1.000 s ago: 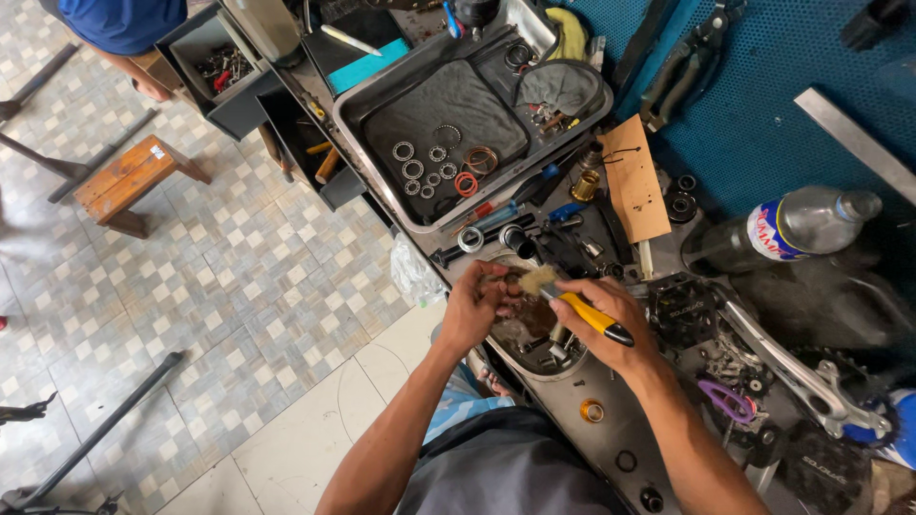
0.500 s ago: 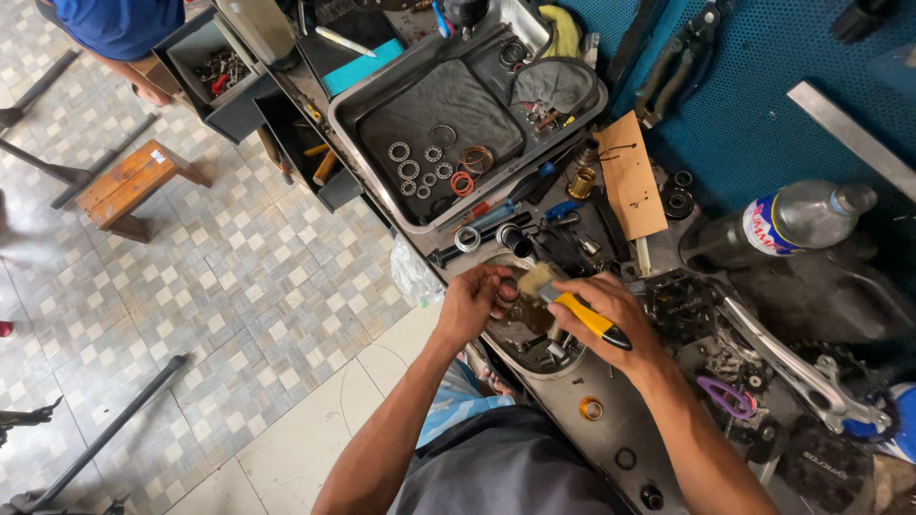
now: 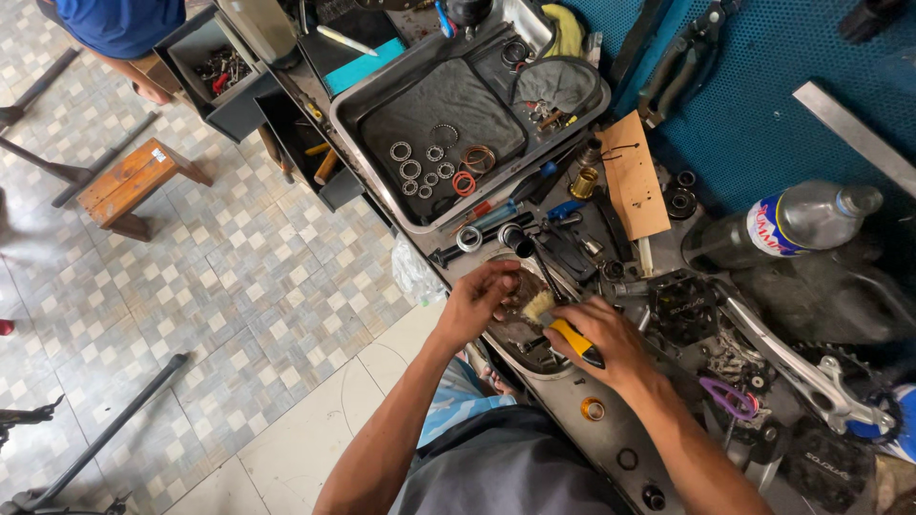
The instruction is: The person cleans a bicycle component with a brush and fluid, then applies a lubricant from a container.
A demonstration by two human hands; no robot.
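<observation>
Yellow-handled brush [image 3: 563, 329] in right hand's [image 3: 601, 343] grip, bristles pointing up-left toward left hand [image 3: 482, 300] pinching a small part.

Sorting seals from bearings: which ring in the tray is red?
The red ring at the cluster's lower right, beside the brown ring; the others are metal-grey bearings.

Brush [image 3: 558, 324]: yellow handle with black end, pale bristle head. Clamped in right hand [image 3: 603, 341]; handle runs through fist, black end poking out past thumb side, bristles sticking out toward left hand [image 3: 480, 303]. Bristle tip against dark round part [image 3: 520, 310]. Part: brownish-black, grimy, pinched by left fingertips at its upper edge, sitting just below that grip over shallow dark tray [image 3: 534, 348]. Part shape mostly hidden by fingers, can't tell type.
</observation>
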